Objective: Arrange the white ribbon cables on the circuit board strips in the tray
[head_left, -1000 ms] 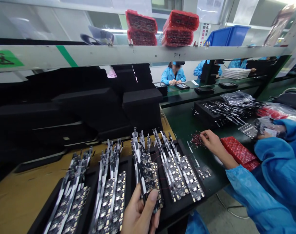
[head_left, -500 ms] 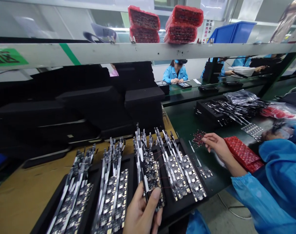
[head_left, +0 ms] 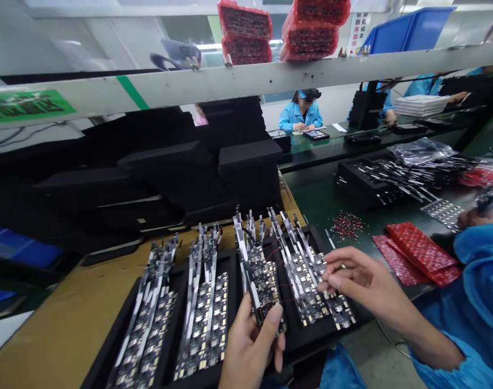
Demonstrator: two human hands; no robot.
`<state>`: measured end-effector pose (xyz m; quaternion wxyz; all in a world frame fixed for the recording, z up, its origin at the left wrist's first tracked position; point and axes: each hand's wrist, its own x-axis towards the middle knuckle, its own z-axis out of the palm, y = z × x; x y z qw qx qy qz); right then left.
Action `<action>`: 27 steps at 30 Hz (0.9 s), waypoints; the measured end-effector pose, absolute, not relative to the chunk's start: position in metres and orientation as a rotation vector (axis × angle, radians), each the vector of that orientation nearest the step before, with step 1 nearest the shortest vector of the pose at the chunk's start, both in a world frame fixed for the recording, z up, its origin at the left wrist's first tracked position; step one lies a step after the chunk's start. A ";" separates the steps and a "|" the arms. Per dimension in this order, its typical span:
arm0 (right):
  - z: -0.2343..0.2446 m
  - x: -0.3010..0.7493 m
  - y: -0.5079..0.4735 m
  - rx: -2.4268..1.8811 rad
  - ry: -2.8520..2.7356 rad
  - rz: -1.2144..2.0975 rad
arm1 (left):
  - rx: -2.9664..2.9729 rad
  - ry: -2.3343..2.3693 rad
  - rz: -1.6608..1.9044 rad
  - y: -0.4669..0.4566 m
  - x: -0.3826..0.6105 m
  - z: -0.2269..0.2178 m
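My left hand (head_left: 252,343) grips a stack of black circuit boards (head_left: 266,275) by its near end, thumb on top; pale flex strips run from its far end and thin red wires trail off to the right. My right hand (head_left: 360,278) hovers over the right-hand boards (head_left: 305,292) in the black foam tray (head_left: 289,346). Its thumb and forefinger are drawn together; whatever is between them is too small to make out. A scatter of tiny red parts (head_left: 347,226) lies on the green bench beyond that hand.
More board panels (head_left: 208,319) with flex strips fill the foam trays to the left. Dark foam blocks (head_left: 250,173) rise behind. Red bubble wrap (head_left: 422,254) lies at the right, beside a co-worker's blue sleeve (head_left: 479,254). A shelf beam (head_left: 246,81) crosses above.
My right hand has moved from the pile of tiny red parts back toward me, over the boards. The left hand keeps its hold on the circuit boards. The view has shifted.
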<state>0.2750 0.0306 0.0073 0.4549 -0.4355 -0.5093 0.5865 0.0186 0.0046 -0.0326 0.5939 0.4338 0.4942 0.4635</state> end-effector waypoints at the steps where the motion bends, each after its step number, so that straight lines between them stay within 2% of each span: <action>1: 0.007 0.268 0.027 -1.046 -1.269 1.506 | 1.023 1.126 1.104 0.004 0.020 -0.029; 9: 0.002 0.235 0.021 -1.148 -1.486 1.595 | 1.064 1.010 1.304 0.003 0.021 -0.023; 27: -0.013 0.217 0.028 -0.927 -1.131 2.018 | 1.056 1.106 1.329 0.001 0.022 -0.021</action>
